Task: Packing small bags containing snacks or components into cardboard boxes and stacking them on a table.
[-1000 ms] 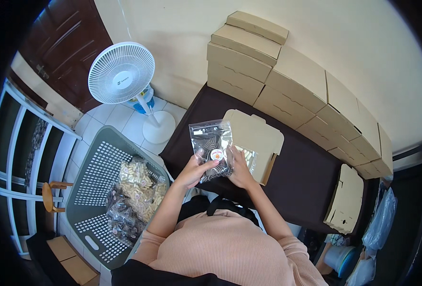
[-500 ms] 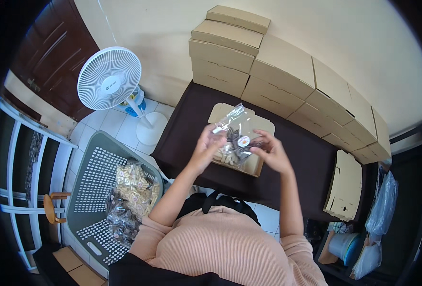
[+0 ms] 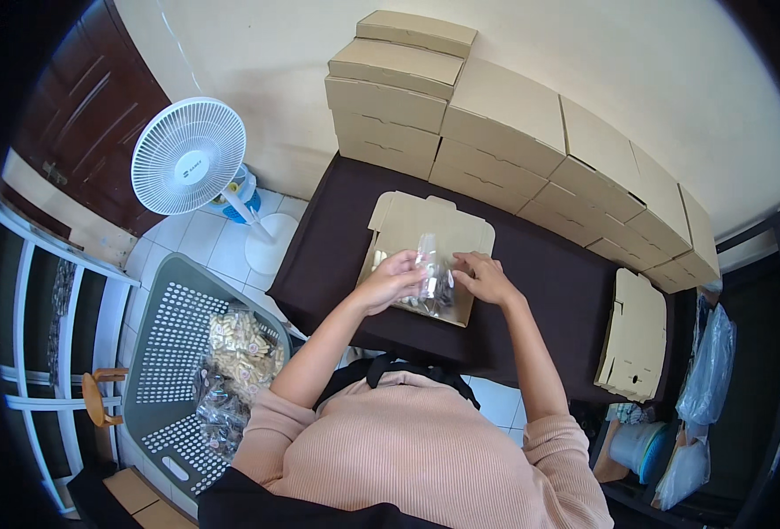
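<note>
A clear plastic bag with dark pieces inside (image 3: pixel 444 295) is low over an open cardboard box (image 3: pixel 462 310) on the dark-covered table. My left hand (image 3: pixel 397 280) pinches the bag's clear upper part, which is blurred by motion. At the bag's right edge is my right hand (image 3: pixel 487 279), its thumb and forefinger apart and curved beside the dark pieces. Pale pieces in clear wrapping (image 3: pixel 379 258) lie inside the box, partly covered by my left hand. The box lid (image 3: pixel 412 216) is folded back, away from me.
Closed cardboard boxes (image 3: pixel 504 123) are stacked along the wall behind the table. Flattened cardboard (image 3: pixel 634 335) lies at the table's right end. Left of me stands a grey-green basket (image 3: pixel 174 326) holding bags of pale pieces (image 3: pixel 240 348) and dark pieces (image 3: pixel 222 414). A white fan (image 3: pixel 189 159) stands beyond it.
The bag has come down closer to the box, and its clear top is now more upright. My right hand has loosened its fingers from the bag and moved slightly left.
</note>
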{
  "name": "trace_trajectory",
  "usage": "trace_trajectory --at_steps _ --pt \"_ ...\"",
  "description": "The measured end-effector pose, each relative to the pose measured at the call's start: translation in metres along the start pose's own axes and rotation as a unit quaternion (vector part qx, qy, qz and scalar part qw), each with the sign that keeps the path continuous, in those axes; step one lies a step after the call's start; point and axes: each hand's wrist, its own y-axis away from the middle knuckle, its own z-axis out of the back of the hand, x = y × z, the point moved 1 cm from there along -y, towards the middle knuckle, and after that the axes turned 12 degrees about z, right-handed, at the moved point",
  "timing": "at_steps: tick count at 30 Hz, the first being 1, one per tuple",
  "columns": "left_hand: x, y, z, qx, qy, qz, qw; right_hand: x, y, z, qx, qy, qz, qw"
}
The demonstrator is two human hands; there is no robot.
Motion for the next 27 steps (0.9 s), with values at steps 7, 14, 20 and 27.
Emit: trace_trajectory --at_steps 7,14,20,27 --pt "-0.028 -0.017 -0.017 0.136 0.122 -0.041 0.982 0.024 0.007 0.003 -0.110 -0.338 0.005 0.935" --pt "-0.022 -0.015 -0.006 0.256 0.253 0.015 0.933 0.043 0.006 0.013 -0.051 -0.109 0.066 0.991" --pt "-0.001 -0.012 0.015 0.046 -0.079 0.020 0.996 0.029 0.008 0.001 0.034 -0.042 0.010 0.999" --pt "0.011 0.002 0.004 -0.182 -0.525 -0.220 0.802 0.034 0.010 -0.009 0.011 0.034 0.035 0.999"
